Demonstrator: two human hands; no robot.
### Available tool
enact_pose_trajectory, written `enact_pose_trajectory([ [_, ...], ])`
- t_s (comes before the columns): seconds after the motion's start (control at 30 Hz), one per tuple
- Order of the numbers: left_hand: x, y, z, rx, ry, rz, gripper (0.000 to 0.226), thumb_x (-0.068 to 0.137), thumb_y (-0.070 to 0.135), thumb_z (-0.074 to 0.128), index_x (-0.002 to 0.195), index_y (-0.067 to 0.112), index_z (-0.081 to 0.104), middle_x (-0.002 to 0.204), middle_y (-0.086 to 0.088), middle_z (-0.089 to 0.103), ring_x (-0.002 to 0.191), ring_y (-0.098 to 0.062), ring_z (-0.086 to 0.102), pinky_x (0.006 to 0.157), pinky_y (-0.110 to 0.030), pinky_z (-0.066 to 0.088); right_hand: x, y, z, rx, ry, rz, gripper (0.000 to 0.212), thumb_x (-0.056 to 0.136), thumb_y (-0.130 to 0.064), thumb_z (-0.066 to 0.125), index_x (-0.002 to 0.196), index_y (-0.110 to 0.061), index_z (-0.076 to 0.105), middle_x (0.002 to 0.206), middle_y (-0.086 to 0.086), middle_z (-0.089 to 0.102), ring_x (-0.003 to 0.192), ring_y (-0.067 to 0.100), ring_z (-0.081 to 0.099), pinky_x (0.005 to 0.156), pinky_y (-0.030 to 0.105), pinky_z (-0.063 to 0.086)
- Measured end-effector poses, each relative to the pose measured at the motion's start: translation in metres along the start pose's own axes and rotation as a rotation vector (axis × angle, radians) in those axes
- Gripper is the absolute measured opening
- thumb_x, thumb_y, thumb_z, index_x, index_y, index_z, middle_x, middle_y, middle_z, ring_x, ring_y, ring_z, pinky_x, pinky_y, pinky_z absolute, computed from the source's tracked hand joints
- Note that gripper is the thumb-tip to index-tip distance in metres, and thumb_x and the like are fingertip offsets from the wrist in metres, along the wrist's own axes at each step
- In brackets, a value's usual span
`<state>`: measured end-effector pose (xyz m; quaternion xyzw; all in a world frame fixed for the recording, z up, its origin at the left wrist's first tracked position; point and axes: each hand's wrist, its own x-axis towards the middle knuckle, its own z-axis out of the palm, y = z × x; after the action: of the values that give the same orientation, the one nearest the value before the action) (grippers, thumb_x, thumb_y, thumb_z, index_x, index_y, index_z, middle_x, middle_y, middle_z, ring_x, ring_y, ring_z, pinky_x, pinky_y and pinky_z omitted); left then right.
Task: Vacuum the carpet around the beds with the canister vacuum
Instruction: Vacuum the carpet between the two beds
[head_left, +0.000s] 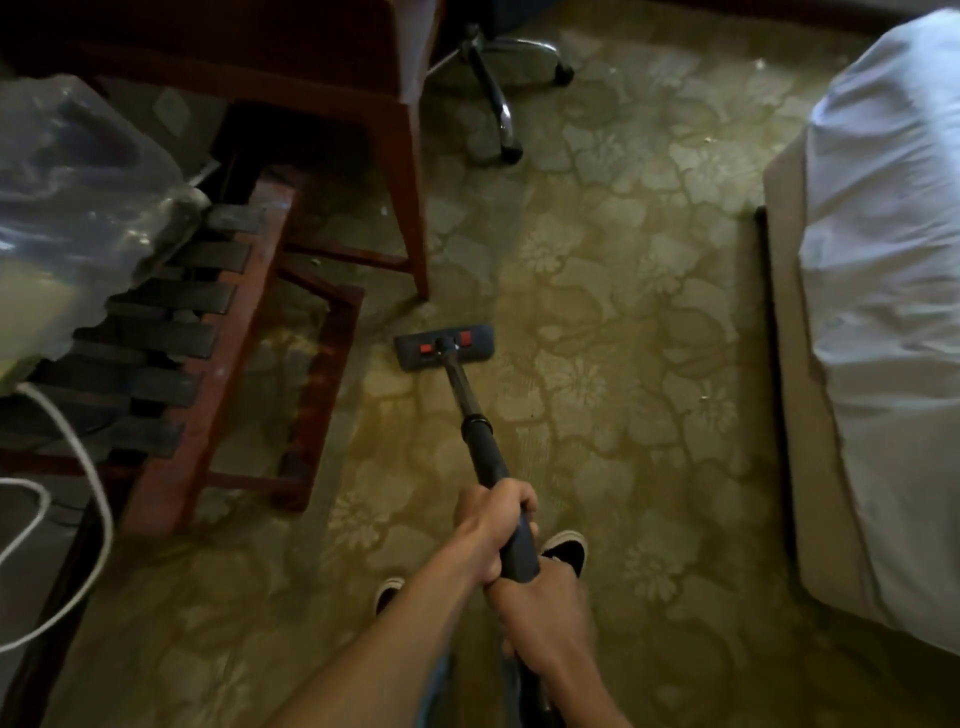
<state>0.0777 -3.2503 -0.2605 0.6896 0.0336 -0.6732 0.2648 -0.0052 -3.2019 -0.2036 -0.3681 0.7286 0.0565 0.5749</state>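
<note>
Both hands grip the dark vacuum tube (477, 434) with curled fingers: the left hand (493, 525) higher up, the right hand (543, 608) just below it. The floor head (445, 347) lies flat on the flowered carpet (613, 395) between a wooden rack (228, 332) and the bed (883, 312) — close to a table leg (410, 208).

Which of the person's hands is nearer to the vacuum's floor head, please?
Left. The left hand grips the wand further forward, toward the floor head; the right hand grips it directly behind, nearer the person's body.
</note>
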Motion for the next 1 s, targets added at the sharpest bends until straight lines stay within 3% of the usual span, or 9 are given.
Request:
enact_pose_trajectory([
  [0.13,0.008,0.011,0.068,0.076,0.007,0.038,0.014,0.055,0.01,0.067,0.065,0.004,0.06,0.054,-0.008,0.058,0.053,-0.026,0.057,0.06,-0.035,0.05,0.022,0.008,-0.059,0.073,0.042,0.004,0.015,0.065,-0.032,0.065,0.069,-0.017,0.064,0.061,0.004,0.07,0.07,0.033,0.074,0.063,0.043,0.06],
  [0.23,0.016,0.02,0.124,0.137,-0.016,0.033,0.013,0.056,0.007,0.067,0.064,0.005,0.057,0.06,-0.007,0.058,0.052,-0.026,0.057,0.058,-0.035,0.05,0.039,0.019,-0.105,0.145,0.064,0.0,0.02,0.065,-0.034,0.064,0.074,-0.017,0.068,0.066,0.009,0.073,0.068,0.034,0.074,0.064,0.049,0.061],
  [0.4,0.027,0.02,0.228,0.303,-0.105,0.015,0.015,0.055,0.009,0.066,0.066,0.007,0.056,0.064,-0.008,0.059,0.05,-0.024,0.058,0.058,-0.035,0.05,0.062,0.046,-0.186,0.333,0.128,0.073,0.007,0.08,-0.018,0.065,0.081,-0.013,0.07,0.063,0.005,0.065,0.056,0.02,0.062,0.046,0.023,0.041],
  [0.57,0.023,-0.002,0.308,0.411,-0.164,-0.006,0.013,0.068,0.004,0.066,0.07,0.008,0.054,0.065,-0.006,0.056,0.052,-0.023,0.058,0.057,-0.033,0.049,0.076,0.09,-0.239,0.447,0.21,0.13,0.002,0.08,-0.015,0.067,0.079,-0.014,0.068,0.064,0.006,0.065,0.057,0.022,0.062,0.053,0.031,0.047],
  [0.77,0.013,-0.033,0.343,0.518,-0.254,-0.018,0.022,0.065,0.005,0.064,0.084,0.005,0.054,0.069,-0.009,0.055,0.054,-0.023,0.057,0.056,-0.034,0.049,0.072,0.126,-0.257,0.506,0.293,0.155,0.004,0.078,-0.013,0.068,0.075,-0.011,0.069,0.062,0.007,0.065,0.057,0.024,0.062,0.055,0.035,0.047],
  [1.0,0.002,-0.063,0.327,0.543,-0.304,-0.055,0.025,0.069,0.005,0.062,0.093,0.003,0.054,0.072,-0.01,0.054,0.051,-0.02,0.055,0.052,-0.032,0.05,0.048,0.148,-0.232,0.56,0.344,0.194,0.005,0.079,-0.014,0.071,0.075,-0.014,0.069,0.06,0.004,0.065,0.055,0.021,0.061,0.052,0.031,0.047],
])
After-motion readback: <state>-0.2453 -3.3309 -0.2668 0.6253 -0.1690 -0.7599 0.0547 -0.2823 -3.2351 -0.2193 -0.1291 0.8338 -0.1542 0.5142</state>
